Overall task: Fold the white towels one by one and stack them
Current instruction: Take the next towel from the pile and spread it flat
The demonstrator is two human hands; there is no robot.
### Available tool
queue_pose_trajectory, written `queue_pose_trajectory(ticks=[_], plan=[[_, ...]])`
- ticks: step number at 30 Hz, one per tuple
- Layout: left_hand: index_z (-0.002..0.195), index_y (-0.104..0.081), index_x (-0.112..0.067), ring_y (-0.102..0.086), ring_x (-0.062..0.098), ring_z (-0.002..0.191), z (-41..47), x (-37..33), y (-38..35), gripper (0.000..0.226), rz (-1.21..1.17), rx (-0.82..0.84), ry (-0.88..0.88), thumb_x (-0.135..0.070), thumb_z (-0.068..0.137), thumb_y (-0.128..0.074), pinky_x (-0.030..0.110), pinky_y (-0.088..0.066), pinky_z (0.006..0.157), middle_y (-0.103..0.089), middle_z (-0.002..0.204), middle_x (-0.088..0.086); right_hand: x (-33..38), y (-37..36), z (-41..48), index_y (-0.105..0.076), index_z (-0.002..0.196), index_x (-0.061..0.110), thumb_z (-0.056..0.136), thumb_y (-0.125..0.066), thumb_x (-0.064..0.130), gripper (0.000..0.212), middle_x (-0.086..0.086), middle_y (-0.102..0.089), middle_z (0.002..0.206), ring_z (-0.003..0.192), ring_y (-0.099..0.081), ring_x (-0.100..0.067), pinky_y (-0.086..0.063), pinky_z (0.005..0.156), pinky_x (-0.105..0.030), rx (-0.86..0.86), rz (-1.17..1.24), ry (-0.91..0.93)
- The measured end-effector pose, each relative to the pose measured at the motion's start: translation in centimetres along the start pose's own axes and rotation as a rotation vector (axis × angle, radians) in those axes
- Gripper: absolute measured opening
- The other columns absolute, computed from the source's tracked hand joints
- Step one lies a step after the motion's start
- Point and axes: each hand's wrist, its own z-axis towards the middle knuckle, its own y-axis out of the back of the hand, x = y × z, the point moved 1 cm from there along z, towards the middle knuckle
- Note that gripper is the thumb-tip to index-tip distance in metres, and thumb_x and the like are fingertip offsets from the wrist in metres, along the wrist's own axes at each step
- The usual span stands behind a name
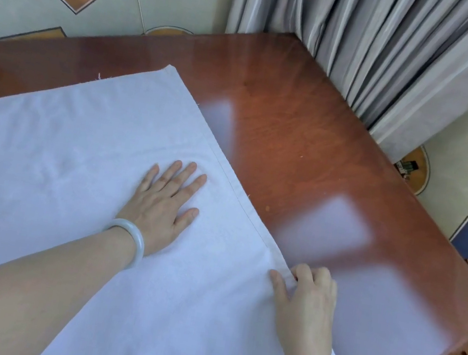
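**One towel spread out, folding barely begun**

The job looks close to its start. One white towel [71, 181] lies wide and flat on the brown counter [312, 128]. I see no fold in it that I can be sure of. A thin bit of white peeks out under its near right corner, so there may be a second layer there, but I cannot tell. No pile of folded towels shows anywhere, and no other towels are in view. So I think this towel has yet to be folded, and all the stacking is left to do.

Now from left to right. The towel covers the left side of the counter and runs off the left and bottom of the view. The left hand [164, 209], with a pale bracelet [131, 239] on its wrist, lies flat on the middle of the towel. Its fingers are straight and spread, pressing the cloth down, and it grips nothing. Further right, the right hand [305, 300] sits at the towel's right edge, near the close corner. Its thumb and curled fingers pinch the hem there. Past that edge is the shiny wood of the counter. A grey curtain [372, 45] hangs behind its far right corner.
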Motion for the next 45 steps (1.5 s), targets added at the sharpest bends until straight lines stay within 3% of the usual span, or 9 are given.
queue_pose_trajectory(ticks=[7, 13, 18, 24, 28, 32, 39, 42, 45], plan=[[0.157, -0.003, -0.034, 0.007, 0.014, 0.152, -0.1, 0.0, 0.1, 0.068, 0.006, 0.002, -0.005, -0.057, 0.093, -0.002, 0.043, 0.004, 0.123, 0.003, 0.164, -0.009, -2.5, 0.9, -0.3, -0.058, 0.072, 0.016, 0.086, -0.068, 0.047, 0.036, 0.003, -0.042, 0.087, 0.093, -0.038, -0.019, -0.036, 0.087, -0.031, 0.052, 0.065, -0.094], [0.157, 0.007, -0.025, 0.014, 0.024, 0.151, 0.0, -2.3, 1.7, 0.064, 0.178, 0.153, 0.088, -0.046, 0.096, 0.000, 0.054, 0.005, 0.120, 0.014, 0.164, -0.002, -3.8, 2.4, -0.6, -0.063, 0.084, 0.023, 0.087, -0.069, 0.038, 0.017, 0.011, -0.042, 0.093, 0.102, -0.037, -0.012, -0.036, 0.092, -0.027, 0.189, 0.179, -0.079], [0.146, -0.045, -0.017, -0.027, 0.030, 0.147, -4.0, -13.3, 1.6, 0.056, 0.060, -0.036, -0.321, -0.039, 0.097, -0.029, 0.063, -0.024, 0.114, -0.033, 0.157, 0.010, -6.3, 4.8, -2.0, -0.060, 0.080, 0.027, 0.083, -0.071, 0.040, 0.018, 0.008, -0.041, 0.093, 0.100, -0.042, -0.013, -0.042, 0.082, -0.028, 0.358, 0.093, -0.167], [0.155, -0.026, -0.025, -0.014, 0.027, 0.151, -5.8, -16.1, -1.3, 0.062, 0.020, 0.060, -0.320, -0.048, 0.098, -0.025, 0.067, -0.017, 0.113, -0.017, 0.163, 0.003, -10.3, 6.5, -4.2, -0.052, 0.068, 0.024, 0.085, -0.072, 0.044, 0.033, 0.009, -0.044, 0.087, 0.075, -0.046, -0.005, -0.036, 0.059, -0.021, 0.398, -0.013, -0.228], [0.156, -0.024, -0.025, -0.013, 0.026, 0.151, -5.8, -16.1, -1.7, 0.062, 0.016, 0.073, -0.338, -0.048, 0.098, -0.028, 0.066, -0.014, 0.114, -0.016, 0.164, 0.003, -11.6, 6.6, -5.1, -0.053, 0.068, 0.017, 0.083, -0.071, 0.049, 0.039, 0.006, -0.048, 0.085, 0.076, -0.051, -0.010, -0.052, 0.072, -0.033, 0.311, -0.054, -0.207], [0.156, -0.023, -0.025, -0.013, 0.025, 0.151, -5.9, -16.1, -1.6, 0.063, 0.013, 0.056, -0.328, -0.049, 0.098, -0.028, 0.065, -0.016, 0.114, -0.016, 0.164, 0.002, -10.3, 5.8, -5.7, -0.047, 0.081, 0.030, 0.080, -0.070, 0.057, 0.035, 0.015, -0.044, 0.086, 0.083, -0.045, -0.005, -0.042, 0.065, -0.025, 0.230, -0.083, -0.143], [0.157, -0.017, -0.024, -0.004, 0.025, 0.152, -6.0, -16.1, -1.6, 0.063, 0.031, 0.069, -0.322, -0.050, 0.099, -0.020, 0.062, -0.011, 0.117, -0.008, 0.165, 0.002, -8.0, 6.2, -5.3, -0.060, 0.104, 0.018, 0.083, -0.071, 0.051, 0.040, 0.007, -0.047, 0.096, 0.096, -0.048, -0.018, -0.045, 0.083, -0.032, 0.200, -0.374, -0.068], [0.155, -0.025, -0.017, -0.014, 0.027, 0.151, -6.6, -16.2, -1.0, 0.060, -0.003, 0.009, -0.253, -0.042, 0.101, -0.019, 0.059, -0.015, 0.119, -0.018, 0.163, 0.008, -4.3, 4.1, -5.4, -0.059, 0.120, 0.008, 0.083, -0.074, 0.027, 0.044, -0.010, -0.055, 0.130, 0.121, -0.050, -0.033, -0.046, 0.098, -0.045, -0.059, -0.262, 0.168], [0.152, -0.036, -0.016, -0.023, 0.028, 0.149, -9.2, -14.0, -0.7, 0.058, -0.067, -0.026, -0.044, -0.039, 0.099, -0.024, 0.063, -0.020, 0.115, -0.026, 0.160, 0.009, -2.4, 1.0, -5.2, -0.035, 0.152, 0.013, 0.099, -0.053, 0.027, 0.057, -0.002, -0.021, 0.162, 0.150, -0.022, -0.024, -0.019, 0.121, -0.043, 0.101, -0.201, 0.409]])
